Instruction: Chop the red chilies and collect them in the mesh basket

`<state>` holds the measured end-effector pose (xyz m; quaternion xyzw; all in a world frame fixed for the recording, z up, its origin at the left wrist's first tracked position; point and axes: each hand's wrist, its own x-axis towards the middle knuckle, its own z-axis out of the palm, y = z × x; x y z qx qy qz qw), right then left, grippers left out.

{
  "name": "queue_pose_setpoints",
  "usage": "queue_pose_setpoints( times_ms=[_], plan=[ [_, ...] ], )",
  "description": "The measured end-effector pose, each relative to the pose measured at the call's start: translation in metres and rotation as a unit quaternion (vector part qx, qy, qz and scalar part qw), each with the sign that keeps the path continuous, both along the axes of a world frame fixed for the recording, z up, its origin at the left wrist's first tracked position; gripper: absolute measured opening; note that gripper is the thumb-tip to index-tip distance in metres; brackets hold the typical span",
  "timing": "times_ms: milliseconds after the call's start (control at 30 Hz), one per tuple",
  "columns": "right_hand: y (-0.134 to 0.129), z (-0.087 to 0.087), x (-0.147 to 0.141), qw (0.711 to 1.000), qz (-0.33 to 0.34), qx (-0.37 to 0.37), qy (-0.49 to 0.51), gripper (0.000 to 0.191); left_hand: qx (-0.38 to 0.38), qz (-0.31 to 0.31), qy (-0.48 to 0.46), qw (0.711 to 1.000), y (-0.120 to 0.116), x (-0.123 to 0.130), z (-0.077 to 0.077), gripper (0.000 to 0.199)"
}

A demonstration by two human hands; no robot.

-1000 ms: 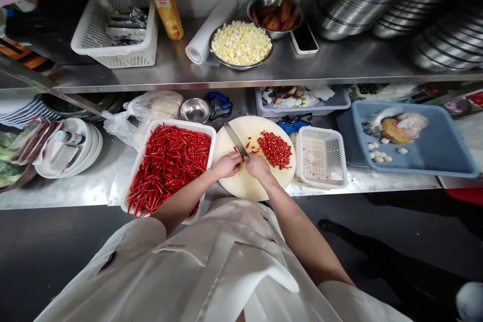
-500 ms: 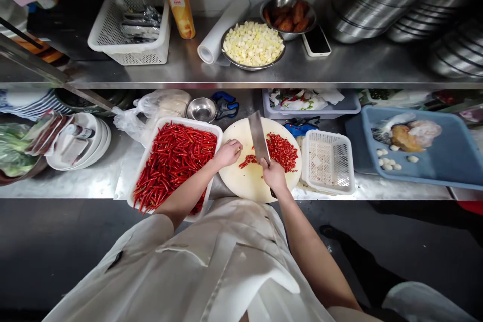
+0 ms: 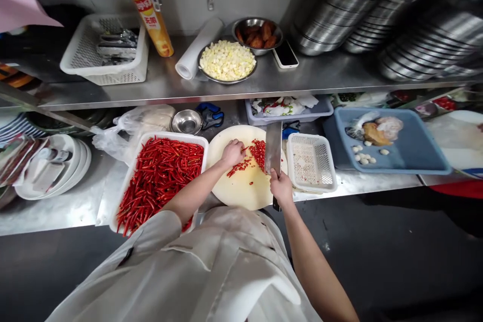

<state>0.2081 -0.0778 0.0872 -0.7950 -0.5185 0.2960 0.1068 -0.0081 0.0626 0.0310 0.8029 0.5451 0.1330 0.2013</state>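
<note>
A round pale cutting board (image 3: 226,188) bears chopped red chili pieces (image 3: 258,154), with a looser patch of them (image 3: 237,167) nearer its middle. My right hand (image 3: 281,186) grips the handle of a cleaver (image 3: 273,146), whose broad blade points away from me over the right side of the board and covers part of the chopped pile. Over the board's upper left, my left hand (image 3: 233,153) has its fingers pinched on a red chili (image 3: 245,149). Left of the board stands a white basket (image 3: 206,147) full of whole red chilies (image 3: 162,176).
Right of the board are a white perforated basket (image 3: 311,163) and a blue tub (image 3: 407,158) with garlic cloves. Small steel bowl (image 3: 187,122) and plastic bag (image 3: 132,123) lie behind the chilies. The raised steel shelf (image 3: 158,91) holds a bowl of chopped garlic (image 3: 227,61).
The view has turned, shifting the scene left and down. The cleaver has moved right across the board, over the chopped pile. My left hand has closed on a chili near the pieces.
</note>
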Motion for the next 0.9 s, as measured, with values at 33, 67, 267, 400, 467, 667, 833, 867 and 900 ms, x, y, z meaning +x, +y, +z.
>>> queue_pose_setpoints(
  times_ms=[33, 67, 267, 400, 467, 667, 833, 867, 900],
  plan=[
    [-0.002, -0.001, 0.001, 1.000, -0.019, 0.000, 0.019, 0.068, -0.007, 0.016, 0.006, 1.000, -0.002, -0.004, 0.000, 0.012],
    [-0.004, -0.002, 0.001, 0.999, -0.039, 0.000, 0.037, 0.065, -0.013, 0.025, 0.015, 0.999, -0.004, -0.008, 0.001, 0.013],
    [0.001, 0.000, -0.007, 0.997, -0.021, -0.010, 0.074, 0.055, -0.036, 0.014, 0.054, 0.998, -0.012, -0.033, 0.008, 0.013],
    [0.009, 0.007, -0.022, 0.996, 0.060, -0.008, 0.069, 0.046, -0.048, -0.008, 0.049, 0.998, -0.040, -0.068, 0.011, 0.006],
    [0.010, 0.010, -0.033, 0.991, 0.110, -0.027, 0.066, 0.042, -0.059, -0.014, 0.028, 0.998, -0.063, -0.081, 0.014, 0.007],
    [0.008, 0.020, -0.070, 0.972, 0.222, -0.082, 0.001, 0.038, 0.000, -0.036, -0.013, 0.999, -0.107, -0.085, 0.021, 0.014],
    [0.019, 0.024, -0.102, 0.962, 0.247, -0.102, -0.056, 0.042, 0.005, -0.161, -0.030, 0.987, -0.102, -0.084, 0.010, 0.011],
    [0.023, 0.024, -0.108, 0.961, 0.248, -0.108, -0.061, 0.042, 0.002, -0.168, -0.030, 0.985, -0.101, -0.084, 0.007, 0.011],
    [0.027, 0.024, -0.112, 0.960, 0.248, -0.112, -0.061, 0.042, -0.001, -0.172, -0.027, 0.985, -0.099, -0.085, 0.004, 0.011]
  ],
)
